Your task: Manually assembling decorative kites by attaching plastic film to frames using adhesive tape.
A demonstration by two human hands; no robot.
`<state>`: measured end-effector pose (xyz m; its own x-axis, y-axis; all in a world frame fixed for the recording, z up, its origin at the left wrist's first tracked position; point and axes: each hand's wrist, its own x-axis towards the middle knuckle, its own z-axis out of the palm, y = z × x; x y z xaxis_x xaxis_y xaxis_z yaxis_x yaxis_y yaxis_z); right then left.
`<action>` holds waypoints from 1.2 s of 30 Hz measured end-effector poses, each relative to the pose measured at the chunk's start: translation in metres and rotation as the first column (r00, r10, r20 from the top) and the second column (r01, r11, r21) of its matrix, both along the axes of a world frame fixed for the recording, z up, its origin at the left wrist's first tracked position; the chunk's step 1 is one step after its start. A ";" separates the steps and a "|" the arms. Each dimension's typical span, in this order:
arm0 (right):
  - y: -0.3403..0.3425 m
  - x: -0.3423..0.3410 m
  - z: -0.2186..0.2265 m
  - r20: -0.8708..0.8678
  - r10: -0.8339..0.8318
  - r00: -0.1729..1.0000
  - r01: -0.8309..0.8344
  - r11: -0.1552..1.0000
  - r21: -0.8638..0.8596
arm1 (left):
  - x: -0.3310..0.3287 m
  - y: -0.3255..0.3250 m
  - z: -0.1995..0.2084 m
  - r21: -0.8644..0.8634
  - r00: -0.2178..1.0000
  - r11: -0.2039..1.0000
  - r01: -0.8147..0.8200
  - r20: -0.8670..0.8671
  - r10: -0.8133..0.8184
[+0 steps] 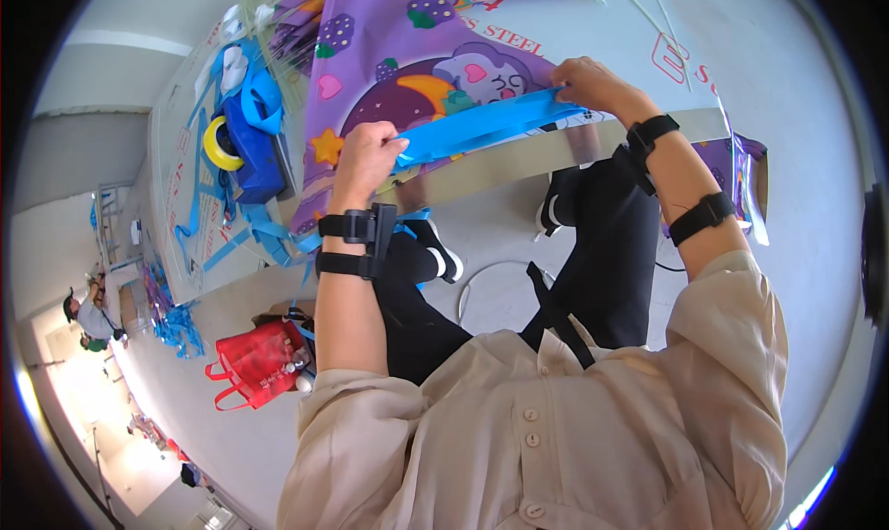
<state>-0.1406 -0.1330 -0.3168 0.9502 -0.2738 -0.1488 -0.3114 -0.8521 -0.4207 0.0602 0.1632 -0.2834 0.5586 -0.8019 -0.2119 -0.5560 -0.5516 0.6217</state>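
Observation:
A purple cartoon-printed bag (398,67) lies flat on a metal table (574,150). Along its near edge runs a bright blue strap (482,127). My left hand (366,155) pinches the strap's left end at the table edge. The strap's right end is gripped by my right hand (593,86). The strap stretches taut between both hands. Both wrists carry black bands.
A blue tool with a yellow tape roll (222,143) and loose blue straps (250,234) sit at the table's left. More printed bags (306,12) are stacked beyond. A red bag (259,363) stands on the floor at my left. A person (88,317) crouches far left.

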 end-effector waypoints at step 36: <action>0.087 -0.004 -0.015 0.083 0.184 0.979 -0.079 0.726 -0.683 | -0.050 0.047 -0.051 0.159 0.548 0.984 0.075 0.818 -0.174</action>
<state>-0.1445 -0.0459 -0.3318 0.9799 -0.1223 0.1575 -0.1594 -0.9549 0.2506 0.0104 0.2098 -0.3346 0.4222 -0.8813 0.2125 -0.8642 -0.4620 -0.1993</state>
